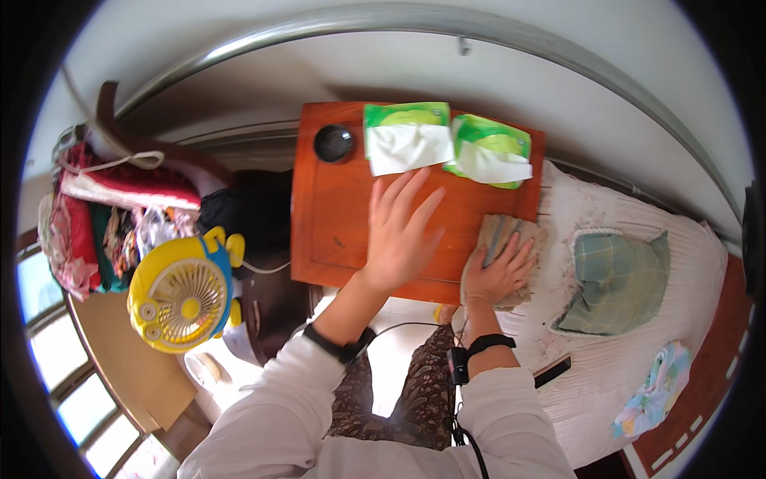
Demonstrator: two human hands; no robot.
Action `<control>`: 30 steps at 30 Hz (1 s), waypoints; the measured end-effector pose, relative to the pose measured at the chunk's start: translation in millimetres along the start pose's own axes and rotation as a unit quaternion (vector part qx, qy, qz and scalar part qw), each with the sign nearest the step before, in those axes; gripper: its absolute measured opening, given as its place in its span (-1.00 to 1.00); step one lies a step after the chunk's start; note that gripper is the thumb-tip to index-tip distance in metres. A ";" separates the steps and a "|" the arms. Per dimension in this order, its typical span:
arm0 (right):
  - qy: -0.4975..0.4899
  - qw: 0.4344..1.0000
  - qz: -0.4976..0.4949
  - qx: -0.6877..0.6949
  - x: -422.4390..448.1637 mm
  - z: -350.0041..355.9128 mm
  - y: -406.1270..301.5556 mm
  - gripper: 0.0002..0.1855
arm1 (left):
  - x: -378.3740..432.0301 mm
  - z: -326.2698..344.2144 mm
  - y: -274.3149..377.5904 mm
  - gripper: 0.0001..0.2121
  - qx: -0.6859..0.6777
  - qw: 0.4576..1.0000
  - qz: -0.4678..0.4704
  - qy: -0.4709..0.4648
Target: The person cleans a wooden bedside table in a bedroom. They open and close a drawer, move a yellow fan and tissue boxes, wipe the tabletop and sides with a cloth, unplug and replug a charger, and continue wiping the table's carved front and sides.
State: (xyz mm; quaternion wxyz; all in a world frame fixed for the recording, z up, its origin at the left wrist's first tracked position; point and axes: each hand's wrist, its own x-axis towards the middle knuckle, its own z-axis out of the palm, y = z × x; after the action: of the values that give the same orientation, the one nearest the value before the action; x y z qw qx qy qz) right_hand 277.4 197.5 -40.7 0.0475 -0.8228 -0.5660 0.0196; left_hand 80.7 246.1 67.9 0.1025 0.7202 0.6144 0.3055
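Observation:
My left hand point(404, 233) is over the middle of the reddish-brown wooden table point(335, 203), its fingers spread and slightly blurred, holding nothing. Ahead of its fingertips is a green-and-white tissue pack point(408, 138) with a tissue pulled out. To the right of that lies a second tissue pack point(492, 149), also with a tissue sticking out. My right hand point(499, 272) lies flat, fingers apart, on a folded beige cloth point(520, 230) with a grey stripe. This cloth sits at the table's right front corner and reaches past its edge.
A small black bowl point(333, 143) stands at the table's back left. Left of the table are a yellow-and-blue fan point(188, 302) and piled clothes point(90, 233). On the right, a covered bed or seat point(598, 389) bears a green cushion point(625, 281), a phone point(553, 372) and a pastel cloth point(655, 389).

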 end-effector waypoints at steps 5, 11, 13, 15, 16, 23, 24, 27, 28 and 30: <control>0.039 0.998 -0.024 -0.042 -0.5 6.5 2.0 -0.25 | -129.9 -198.8 -47.3 -0.49 0.278 0.927 -0.133 0.215; 0.093 0.992 -0.043 -0.068 -2.9 23.1 11.6 -0.27 | -270.5 -362.8 -141.4 -0.39 0.002 0.838 -0.393 0.379; 0.064 0.994 -0.030 -0.079 -1.3 25.7 16.8 -0.28 | -313.8 -362.7 -166.2 -0.25 -0.208 0.765 -0.484 0.371; 0.040 0.997 -0.027 -0.067 -1.2 26.5 20.0 -0.29 | -349.0 -355.6 -185.8 -0.22 -0.228 0.802 -0.444 0.329; 0.045 0.997 -0.022 -0.062 -2.7 26.9 18.5 -0.32 | -361.2 -354.6 -195.9 -0.19 -0.235 0.801 -0.438 0.332; 0.002 0.993 -0.048 -0.111 -126.9 26.6 -97.8 -0.28 | -366.9 -367.1 -216.7 -0.11 -0.290 0.810 -0.432 0.269; 0.003 0.987 -0.129 -0.092 -155.4 27.9 -129.4 -0.27 | -361.6 -362.8 -211.5 -0.11 -0.286 0.807 -0.434 0.282; -0.032 0.910 -0.402 0.097 -219.8 32.8 -214.7 -0.26 | -344.2 -348.0 -198.3 -0.18 -0.245 0.816 -0.388 0.352; -0.139 0.870 -0.470 0.061 -231.0 31.8 -228.9 -0.25 | -338.1 -344.1 -195.8 -0.21 -0.261 0.809 -0.373 0.372; -0.104 0.820 -0.556 0.087 -236.9 36.2 -248.3 -0.27 | -328.8 -339.1 -192.0 -0.27 -0.302 0.793 -0.342 0.404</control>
State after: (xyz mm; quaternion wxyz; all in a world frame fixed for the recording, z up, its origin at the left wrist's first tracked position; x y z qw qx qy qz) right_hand -41.4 66.5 -56.9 0.0623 -0.3537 -0.9249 0.1244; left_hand -288.3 -99.7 132.9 0.1553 0.2070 0.6823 0.6837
